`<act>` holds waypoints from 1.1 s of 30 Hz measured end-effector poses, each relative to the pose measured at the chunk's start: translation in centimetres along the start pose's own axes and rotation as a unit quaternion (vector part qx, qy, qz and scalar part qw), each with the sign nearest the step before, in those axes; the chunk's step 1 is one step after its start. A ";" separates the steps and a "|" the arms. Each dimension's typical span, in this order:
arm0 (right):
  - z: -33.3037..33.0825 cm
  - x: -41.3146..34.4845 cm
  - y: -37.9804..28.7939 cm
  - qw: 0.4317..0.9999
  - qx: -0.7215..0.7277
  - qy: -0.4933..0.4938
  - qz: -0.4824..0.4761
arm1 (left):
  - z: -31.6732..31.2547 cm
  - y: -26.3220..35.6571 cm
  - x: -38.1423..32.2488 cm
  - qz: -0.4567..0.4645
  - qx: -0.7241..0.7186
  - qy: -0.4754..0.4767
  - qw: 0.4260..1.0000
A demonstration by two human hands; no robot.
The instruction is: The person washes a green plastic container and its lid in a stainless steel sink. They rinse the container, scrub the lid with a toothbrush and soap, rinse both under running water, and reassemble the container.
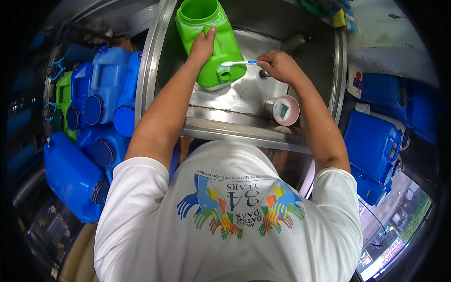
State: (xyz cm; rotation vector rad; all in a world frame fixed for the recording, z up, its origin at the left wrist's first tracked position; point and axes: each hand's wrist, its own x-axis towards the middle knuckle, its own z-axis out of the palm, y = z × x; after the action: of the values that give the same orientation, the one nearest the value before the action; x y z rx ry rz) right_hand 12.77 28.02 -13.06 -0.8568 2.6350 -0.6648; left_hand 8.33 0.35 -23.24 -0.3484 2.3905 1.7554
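My left hand [203, 46] grips the handle of a green plastic jug [225, 42], which is tilted in a stainless steel sink [260, 95]. The jug's wide mouth faces away from me, and its small round spout [224, 74] points my way. Between the fingers of my right hand [280, 66] is a white and blue toothbrush [241, 63]. Its head touches the jug just above the spout, where some white foam shows. A pink cup [291, 120] with foam and a dark green scrubbing pad [283, 111] inside lies in the sink's near right part.
Several blue water jugs [105, 84] and a green one [62, 102] are stacked left of the sink. More blue jugs [371, 141] stand to the right. A yellow sponge [339, 19] sits by the far right rim. The sink's front edge [239, 135] runs before my body.
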 end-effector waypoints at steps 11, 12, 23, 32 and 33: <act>-1.4 0.3 -1.0 0.999 -0.047 0.005 0.005 | 0.2 -1.2 0.8 0.006 0.045 0.011 0.999; -1.5 0.5 -1.0 0.999 -0.033 -0.004 -0.035 | 0.2 -1.3 0.9 0.018 0.045 0.019 0.999; 3.2 0.6 2.4 0.998 0.036 0.050 0.009 | 0.0 0.2 0.2 0.014 0.020 0.001 1.000; 12.8 -4.1 -2.1 0.792 0.561 0.008 0.241 | 3.6 2.3 -0.9 -0.049 -0.171 0.049 0.983; 13.2 -4.2 -3.2 0.687 0.654 -0.039 0.314 | 4.7 2.5 -0.8 -0.042 -0.204 0.076 0.975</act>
State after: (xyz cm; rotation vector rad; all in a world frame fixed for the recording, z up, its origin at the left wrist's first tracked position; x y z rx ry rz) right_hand 22.87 23.89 -22.11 0.4281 1.4288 -1.7677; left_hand 8.30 5.64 -22.17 -0.6456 2.0509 2.2461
